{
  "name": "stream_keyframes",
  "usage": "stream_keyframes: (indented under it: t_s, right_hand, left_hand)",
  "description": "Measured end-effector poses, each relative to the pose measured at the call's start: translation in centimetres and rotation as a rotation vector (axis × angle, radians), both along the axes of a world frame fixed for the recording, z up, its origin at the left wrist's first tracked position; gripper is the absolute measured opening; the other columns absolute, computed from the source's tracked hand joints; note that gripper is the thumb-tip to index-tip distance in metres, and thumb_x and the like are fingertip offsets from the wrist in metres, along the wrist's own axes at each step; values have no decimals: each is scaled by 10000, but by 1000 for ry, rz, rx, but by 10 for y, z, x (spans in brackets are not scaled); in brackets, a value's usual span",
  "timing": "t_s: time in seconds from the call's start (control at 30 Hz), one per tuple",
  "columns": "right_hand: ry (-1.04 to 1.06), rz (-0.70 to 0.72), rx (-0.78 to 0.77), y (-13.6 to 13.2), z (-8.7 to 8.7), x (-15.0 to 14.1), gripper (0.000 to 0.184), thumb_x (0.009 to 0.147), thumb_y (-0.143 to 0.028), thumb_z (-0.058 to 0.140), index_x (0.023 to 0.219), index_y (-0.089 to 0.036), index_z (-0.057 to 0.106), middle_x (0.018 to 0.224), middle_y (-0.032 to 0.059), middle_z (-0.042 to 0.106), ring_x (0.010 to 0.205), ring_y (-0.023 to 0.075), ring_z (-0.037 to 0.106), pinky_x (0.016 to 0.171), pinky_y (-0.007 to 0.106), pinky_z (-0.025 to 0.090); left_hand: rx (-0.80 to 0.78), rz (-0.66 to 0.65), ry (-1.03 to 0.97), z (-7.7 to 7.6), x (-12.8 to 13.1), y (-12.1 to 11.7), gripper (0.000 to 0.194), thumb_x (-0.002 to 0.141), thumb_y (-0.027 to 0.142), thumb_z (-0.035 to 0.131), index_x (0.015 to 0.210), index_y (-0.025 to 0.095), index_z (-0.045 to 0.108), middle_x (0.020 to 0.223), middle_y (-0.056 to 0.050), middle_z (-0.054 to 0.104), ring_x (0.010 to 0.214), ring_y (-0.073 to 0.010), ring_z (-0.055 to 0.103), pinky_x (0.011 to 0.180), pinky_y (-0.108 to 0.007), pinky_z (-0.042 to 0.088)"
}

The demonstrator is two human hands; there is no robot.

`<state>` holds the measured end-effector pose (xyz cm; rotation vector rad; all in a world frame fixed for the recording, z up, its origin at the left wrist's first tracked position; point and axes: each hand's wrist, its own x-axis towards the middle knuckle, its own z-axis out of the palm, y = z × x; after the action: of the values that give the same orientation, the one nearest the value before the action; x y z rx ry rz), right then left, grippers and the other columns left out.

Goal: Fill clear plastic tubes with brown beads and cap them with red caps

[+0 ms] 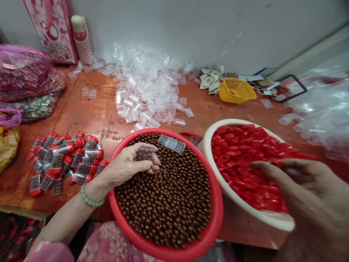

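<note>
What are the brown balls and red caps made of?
The brown balls have a smooth, shiny surface, so maybe coated candy or plastic; the look can't settle it. The red caps look like glossy molded plastic, with bright even colour and crisp edges.

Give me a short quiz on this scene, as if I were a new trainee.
1. Which hand wears the green bracelet?
2. True or false: the right hand is above the white bowl of red caps.
3. Fill in the blank: the left hand holds a clear vial above a red basin of ____ beads.

Key: 1. The left hand. 2. True. 3. Brown.
</note>
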<state>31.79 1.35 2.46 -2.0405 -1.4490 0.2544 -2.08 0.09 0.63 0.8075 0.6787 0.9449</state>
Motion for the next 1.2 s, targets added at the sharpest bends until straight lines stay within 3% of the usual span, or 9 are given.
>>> stream_keyframes:
  t_s: [0.03, 0.1, 0.27, 0.43, 0.67, 0.9, 1.2]
  right_hand:
    - [260, -34, 43, -2, 3, -18, 289, 614, -360, 777, 787, -285, 558, 754, 57, 658, 638, 231, 660, 621, 394, 540]
    - [578, 72, -4, -2, 8, -55, 331, 521, -270, 845, 747, -261, 603, 737, 23, 670, 662, 200, 666, 649, 347, 542]
    - [871, 463, -39, 9, 8, -124, 220, 609, -291, 837, 746, -226, 678, 723, -15, 685, 635, 135, 635, 615, 264, 535]
    - [787, 655, 50, 12, 3, -156, 38, 761, -233, 743, 785, -229, 714, 825, 2, 730, 785, 145, 681, 763, 281, 568]
    - [638, 859, 123, 5, -2, -169, 86, 788, -157, 732, 831, -231, 719, 815, -7, 720, 770, 134, 670, 738, 267, 559]
    - [655, 801, 180, 3, -15, -177, 106, 791, -127, 710, 803, -231, 716, 792, -3, 714, 725, 132, 660, 669, 256, 557]
    - [685, 733, 165, 1, -17, -179, 83, 792, -132, 704, 788, -215, 710, 777, -2, 713, 729, 130, 665, 704, 261, 567]
  left_hand:
    - [4, 9, 9, 0, 1, -1, 292, 797, 166, 674, 1073, 137, 583, 888, -30, 637, 796, -109, 638, 692, -229, 477]
    - [13, 7, 16, -2, 2, -2, 279, 819, 204, 673, 1075, 136, 584, 883, -28, 636, 783, -102, 628, 686, -225, 469]
    - [49, -39, 58, -8, 5, -5, 300, 865, 322, 650, 1082, 132, 566, 899, -39, 637, 791, -107, 620, 697, -233, 471]
    - [47, -82, 134, -7, 6, -8, 307, 845, 331, 656, 1053, 125, 563, 894, -43, 634, 783, -120, 608, 732, -262, 475]
    - [108, -99, 121, -10, 7, -7, 167, 857, 243, 594, 985, 136, 583, 872, -2, 556, 775, -101, 514, 761, -252, 430]
    - [131, -102, 215, -15, 7, -6, 113, 872, 253, 552, 902, 151, 514, 800, 5, 522, 731, -107, 486, 723, -261, 417]
    - [121, -142, 203, -16, 5, -3, 168, 850, 298, 580, 837, 150, 501, 745, 6, 530, 681, -99, 491, 665, -252, 400]
